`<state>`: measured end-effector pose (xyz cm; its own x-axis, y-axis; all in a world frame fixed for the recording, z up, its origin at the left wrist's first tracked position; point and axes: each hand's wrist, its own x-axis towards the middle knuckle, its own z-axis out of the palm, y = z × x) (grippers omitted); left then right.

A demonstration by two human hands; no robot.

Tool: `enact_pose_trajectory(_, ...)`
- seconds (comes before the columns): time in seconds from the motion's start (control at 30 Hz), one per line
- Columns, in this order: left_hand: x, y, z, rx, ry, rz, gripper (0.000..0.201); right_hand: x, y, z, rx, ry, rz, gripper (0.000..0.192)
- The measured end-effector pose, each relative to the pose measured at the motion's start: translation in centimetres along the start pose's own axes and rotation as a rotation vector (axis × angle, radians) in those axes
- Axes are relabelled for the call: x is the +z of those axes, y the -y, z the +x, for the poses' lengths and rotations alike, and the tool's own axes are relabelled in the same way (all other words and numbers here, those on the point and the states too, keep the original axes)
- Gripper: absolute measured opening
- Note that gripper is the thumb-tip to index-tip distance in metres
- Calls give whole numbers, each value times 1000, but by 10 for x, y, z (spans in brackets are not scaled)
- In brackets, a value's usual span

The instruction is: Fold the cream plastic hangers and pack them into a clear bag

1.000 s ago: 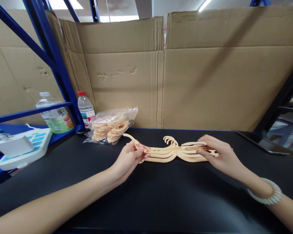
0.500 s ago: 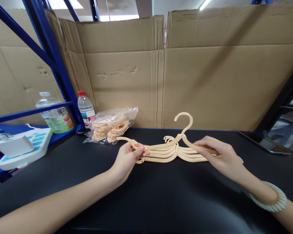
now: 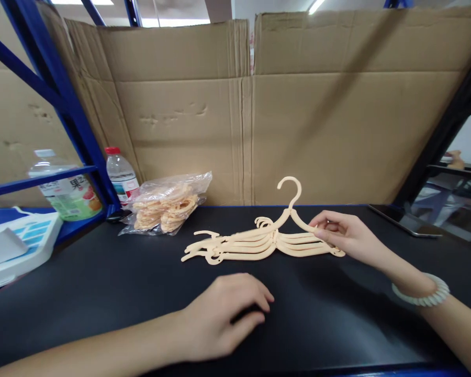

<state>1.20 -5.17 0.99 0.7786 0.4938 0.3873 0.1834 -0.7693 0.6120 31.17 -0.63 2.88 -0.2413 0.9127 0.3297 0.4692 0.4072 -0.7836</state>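
My right hand (image 3: 341,230) pinches the right arm of a beige clothes hanger (image 3: 283,217) between thumb and fingers. This hanger is tilted, its hook pointing up and its left part lying over a pile of similar hangers (image 3: 247,256). Hooks of the piled hangers fan out toward the back, and their left ends spread unevenly. In front of the pile, my left hand (image 3: 230,311) hovers over the black table with nothing in it, its fingers loosely bent and thumb apart.
A clear plastic bag of beige parts (image 3: 167,207) lies at the back left. Behind it are a red-capped bottle (image 3: 121,178) and a larger bottle (image 3: 68,196). Cardboard (image 3: 180,115) walls the table's back. A flat dark device (image 3: 404,222) rests at the back right.
My left hand has let go of the hanger and moved toward the table's front. The hanger's left part has dropped onto the pile; my right hand still grips it, slightly further left.
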Motion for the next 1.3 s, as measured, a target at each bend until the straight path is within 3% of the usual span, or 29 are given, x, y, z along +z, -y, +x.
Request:
enact_pose_trajectory(0.03,1,-6,-2,174,106,198,16,-1,0,0,23,48,-1,32)
enact_pose_trajectory(0.1,0,-13,-4,343,126,498,21,-2,-1,0,41,148,-24,28)
enact_pose_trajectory(0.2,-2,-12,-4,403,80,771,22,0,-3,0,8,237,-94,24)
enact_pose_trajectory(0.3,-1,-4,-3,378,62,905,24,1,-7,-1,-27,269,-201,22)
enact_pose_trajectory(0.6,-6,-1,1,40,205,822,26,0,-14,-1,-104,370,-437,16)
enact_pose_trajectory(0.73,-6,0,2,-18,159,773,27,6,-8,-4,-175,278,-540,12)
enact_pose_trajectory(0.87,-3,5,-2,-93,132,712,43,31,-1,-13,-248,189,-616,46)
enact_pose_trajectory(1.0,-3,14,-6,-224,178,646,60,58,-6,-18,-197,234,-747,69)
enact_pose_trajectory(1.17,-12,33,6,-290,235,569,71,64,-21,2,-129,270,-799,85)
enact_pose_trajectory(1.3,-22,49,16,-302,220,590,71,61,-25,26,-120,221,-800,80)
